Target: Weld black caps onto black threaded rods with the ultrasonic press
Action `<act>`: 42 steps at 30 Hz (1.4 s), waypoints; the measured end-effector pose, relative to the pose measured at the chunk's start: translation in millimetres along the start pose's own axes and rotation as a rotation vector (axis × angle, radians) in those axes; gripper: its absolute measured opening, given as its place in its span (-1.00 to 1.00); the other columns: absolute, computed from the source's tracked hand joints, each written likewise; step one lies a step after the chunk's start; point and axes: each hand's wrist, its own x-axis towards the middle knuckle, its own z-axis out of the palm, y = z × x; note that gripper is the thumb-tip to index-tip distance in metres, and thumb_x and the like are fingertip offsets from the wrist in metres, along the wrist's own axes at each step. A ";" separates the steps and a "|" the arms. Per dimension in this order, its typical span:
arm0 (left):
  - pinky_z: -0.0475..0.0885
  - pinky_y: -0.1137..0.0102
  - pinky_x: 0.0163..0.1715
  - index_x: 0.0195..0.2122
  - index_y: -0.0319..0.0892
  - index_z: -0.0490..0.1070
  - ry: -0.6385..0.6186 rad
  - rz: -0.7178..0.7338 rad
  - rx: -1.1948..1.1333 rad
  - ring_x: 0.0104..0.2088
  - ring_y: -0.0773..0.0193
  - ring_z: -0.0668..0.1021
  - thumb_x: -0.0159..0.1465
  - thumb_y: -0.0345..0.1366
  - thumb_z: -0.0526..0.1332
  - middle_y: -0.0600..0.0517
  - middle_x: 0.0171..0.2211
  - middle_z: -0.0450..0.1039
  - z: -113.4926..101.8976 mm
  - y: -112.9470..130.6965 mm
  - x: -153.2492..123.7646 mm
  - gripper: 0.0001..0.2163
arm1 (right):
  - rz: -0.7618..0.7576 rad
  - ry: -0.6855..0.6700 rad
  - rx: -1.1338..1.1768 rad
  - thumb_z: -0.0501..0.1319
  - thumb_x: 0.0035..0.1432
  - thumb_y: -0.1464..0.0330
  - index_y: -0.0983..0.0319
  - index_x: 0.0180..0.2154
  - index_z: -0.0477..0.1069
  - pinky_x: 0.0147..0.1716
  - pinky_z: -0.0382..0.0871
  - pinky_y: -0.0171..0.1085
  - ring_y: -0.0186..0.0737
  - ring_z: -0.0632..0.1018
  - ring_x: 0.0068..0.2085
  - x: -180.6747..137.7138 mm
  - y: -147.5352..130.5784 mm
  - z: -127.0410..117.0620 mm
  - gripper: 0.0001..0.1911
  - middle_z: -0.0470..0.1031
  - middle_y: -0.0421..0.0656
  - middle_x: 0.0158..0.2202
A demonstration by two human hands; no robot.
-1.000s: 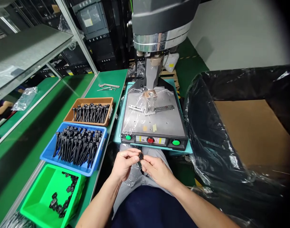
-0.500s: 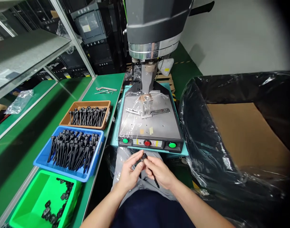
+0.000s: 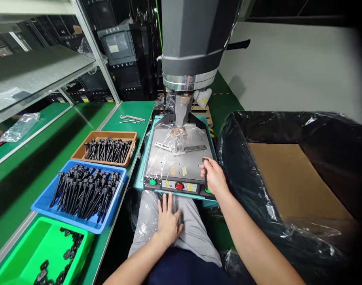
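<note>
A black rod-like part with a wider head (image 3: 205, 174) hangs upright from my right hand (image 3: 215, 178), its fingers closed round the upper end. That hand is over the right front corner of the press base (image 3: 165, 164), in front of a partly hidden green button (image 3: 208, 190). My left hand (image 3: 168, 223) is open above my lap, fingers spread, with nothing in it. On the base stands a metal fixture (image 3: 179, 138) under clear film, below the press's pointed tool (image 3: 181, 109). A red button (image 3: 179, 186) and another green button (image 3: 152, 182) sit on the base's front.
At left, a brown tray (image 3: 76, 152) and a blue tray (image 3: 38, 206) hold many black rod parts. A green bin (image 3: 17, 253) contains small black round pieces. Wrenches (image 3: 131, 118) lie behind. A large box lined with black plastic (image 3: 231, 158) stands at right.
My hands have parted. The right hand has carried the black part forward and right to the base's corner; the left has let go and dropped back over my lap, opening.
</note>
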 end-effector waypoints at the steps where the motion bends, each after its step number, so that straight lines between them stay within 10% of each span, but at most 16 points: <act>1: -0.01 -0.41 0.23 0.16 -0.12 0.44 0.002 -0.019 0.042 0.40 -0.50 -0.11 0.10 -0.18 0.41 -0.23 0.48 -0.33 6.4 -1.5 2.0 -0.43 | -0.034 0.001 -0.008 0.37 -0.09 -0.03 0.17 -0.16 0.42 -0.53 0.25 -0.33 -0.34 0.35 -0.49 12.7 -2.9 3.8 -0.46 0.38 -0.25 -0.42; 7: 0.31 -0.19 0.20 0.33 -0.32 0.18 0.114 -0.035 0.133 0.38 -0.28 0.15 0.14 -0.54 0.15 -0.30 0.39 0.10 24.2 -20.8 6.1 -0.34 | -0.103 -0.118 -0.084 0.43 -0.21 0.02 0.19 -0.20 0.42 -0.34 0.34 -0.24 -0.18 0.49 -0.30 65.7 -10.9 21.6 -0.44 0.52 -0.15 -0.39; 14: 0.41 0.01 0.18 0.42 -0.20 -0.02 0.391 0.178 -0.056 0.40 -0.01 0.18 0.30 -0.54 0.06 -0.22 0.33 0.25 -6.3 -33.1 -8.2 -0.36 | -0.190 -0.291 -0.182 0.41 -0.20 0.08 0.19 -0.21 0.49 -0.33 0.44 -0.17 -0.15 0.52 -0.31 90.4 -21.6 40.2 -0.50 0.53 -0.14 -0.32; 26: 0.46 0.07 0.17 0.37 -0.22 0.11 0.464 0.340 -0.110 0.35 0.00 0.27 0.28 -0.55 0.09 -0.19 0.26 0.36 -31.9 -26.0 -20.9 -0.40 | -0.466 -0.146 -0.274 0.33 -0.11 0.14 0.18 -0.17 0.60 -0.14 0.40 -0.09 -0.05 0.47 -0.15 104.4 -34.3 72.7 -0.57 0.49 -0.03 -0.06; 31: 0.46 0.08 0.17 0.36 -0.22 0.12 0.460 0.346 -0.095 0.36 0.02 0.27 0.27 -0.55 0.10 -0.17 0.26 0.36 -33.3 -28.7 -20.9 -0.40 | -0.443 -0.174 -0.222 0.34 -0.10 0.13 0.17 -0.21 0.58 0.00 0.36 -0.09 0.02 0.44 0.08 115.2 -36.8 87.8 -0.60 0.49 -0.03 0.04; 42: 0.47 0.08 0.17 0.39 -0.13 0.08 0.477 0.298 -0.130 0.34 0.04 0.29 0.29 -0.54 0.10 -0.14 0.25 0.38 -28.5 -29.0 -18.1 -0.37 | -0.202 -0.329 -0.180 0.41 -0.20 0.06 0.18 -0.22 0.55 -0.08 0.34 -0.13 -0.04 0.52 -0.11 132.4 -51.0 95.7 -0.51 0.60 -0.14 -0.19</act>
